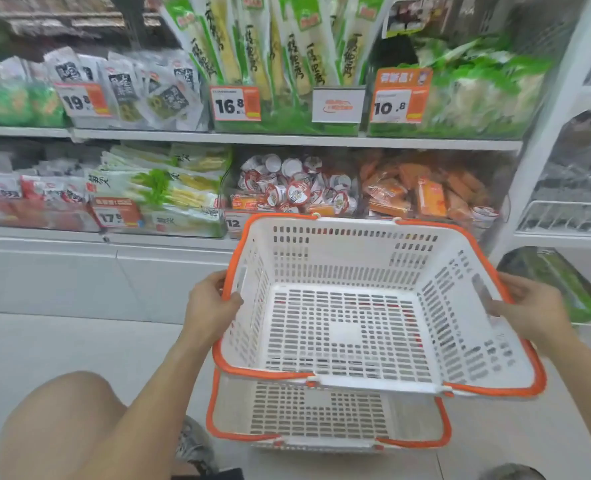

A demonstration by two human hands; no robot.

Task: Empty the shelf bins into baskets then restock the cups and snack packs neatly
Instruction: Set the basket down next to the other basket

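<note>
You're at the very start. Your left hand [211, 306] grips the left rim of the top basket [349, 327], thumb curled over the orange edge, fingers wrapped round the outside. Your right hand [526, 310] holds the right rim the same way: thumb inside on the wall, fingers curled behind, partly hidden. The top basket is lifted and tilted, just above a second basket [321, 417] sitting on the floor [62, 344]. Both have nothing in them.

Nothing is emptied yet, as far as you can see. The cups bin [294, 188] on the lower shelf [169, 239] is full of small sealed cups, jumbled, with a few orange packs mixed in at the front. Just beside it on the right, the snack packs bin [429, 192] is full of orange packs, also piled loosely. Both sit right behind the raised basket.

Judgement: you're separating the baskets, one per bin probably. Left to do: set the baskets down, pull all the cups into one, the packs into the other, then put both back sorted and tidy. So all of the emptying and all of the restocking is ahead.

Other bins with green and white packs and price tags [237, 103] fill the upper shelf; not part of the job, it seems.
</note>
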